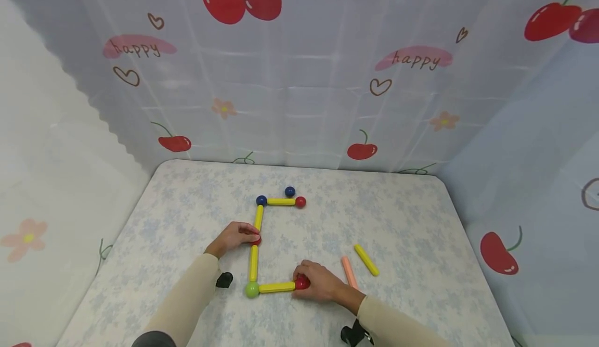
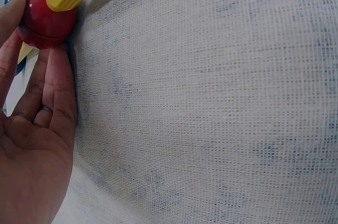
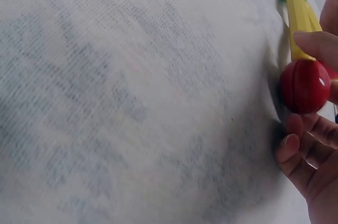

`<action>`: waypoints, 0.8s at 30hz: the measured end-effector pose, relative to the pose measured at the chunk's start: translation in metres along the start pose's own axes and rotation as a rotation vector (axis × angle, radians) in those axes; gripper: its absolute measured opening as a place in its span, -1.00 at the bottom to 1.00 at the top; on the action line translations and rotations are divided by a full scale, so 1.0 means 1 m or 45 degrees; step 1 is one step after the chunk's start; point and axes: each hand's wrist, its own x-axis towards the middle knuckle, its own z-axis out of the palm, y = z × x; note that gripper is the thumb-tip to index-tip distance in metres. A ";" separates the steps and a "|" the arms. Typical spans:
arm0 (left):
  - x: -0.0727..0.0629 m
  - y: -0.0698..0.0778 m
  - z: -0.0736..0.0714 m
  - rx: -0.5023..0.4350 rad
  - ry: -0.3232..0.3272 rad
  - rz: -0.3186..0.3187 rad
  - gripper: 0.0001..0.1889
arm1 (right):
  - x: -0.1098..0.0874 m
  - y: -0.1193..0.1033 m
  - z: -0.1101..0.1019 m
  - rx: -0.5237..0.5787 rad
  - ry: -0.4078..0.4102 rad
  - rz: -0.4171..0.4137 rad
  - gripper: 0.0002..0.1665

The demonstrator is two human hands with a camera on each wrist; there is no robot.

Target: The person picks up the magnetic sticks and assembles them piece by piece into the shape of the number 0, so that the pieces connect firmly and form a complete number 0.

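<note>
My left hand (image 1: 232,239) pinches a red ball (image 2: 45,20) that links two yellow sticks on the left of a C-shaped chain. One stick (image 1: 259,218) runs up to a blue ball (image 1: 261,200); the other (image 1: 254,264) leads down to a green ball (image 1: 251,289). From the green ball a yellow stick (image 1: 277,287) extends right to another red ball (image 3: 304,85). That ball is held between the thumb and fingers of my right hand (image 1: 319,283). Along the top, a yellow stick (image 1: 281,202) joins the blue ball to a third red ball (image 1: 300,202).
A loose blue ball (image 1: 290,191) lies just above the top stick. To the right of my right hand are a pinkish-orange stick (image 1: 348,270), partly hidden by the wrist, and a loose yellow stick (image 1: 366,259). A patterned curtain (image 1: 304,107) hangs behind the table (image 1: 402,206).
</note>
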 end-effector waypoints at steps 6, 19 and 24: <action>0.000 0.001 0.002 0.018 -0.011 0.000 -0.75 | -0.013 0.013 -0.016 0.158 0.093 -0.036 -0.66; -0.003 -0.002 0.000 0.026 -0.011 0.010 -0.71 | -0.049 0.050 -0.046 0.296 0.536 0.188 -0.68; -0.001 -0.001 -0.002 0.010 -0.022 0.016 -0.72 | -0.056 0.056 -0.047 0.287 0.601 0.294 -0.66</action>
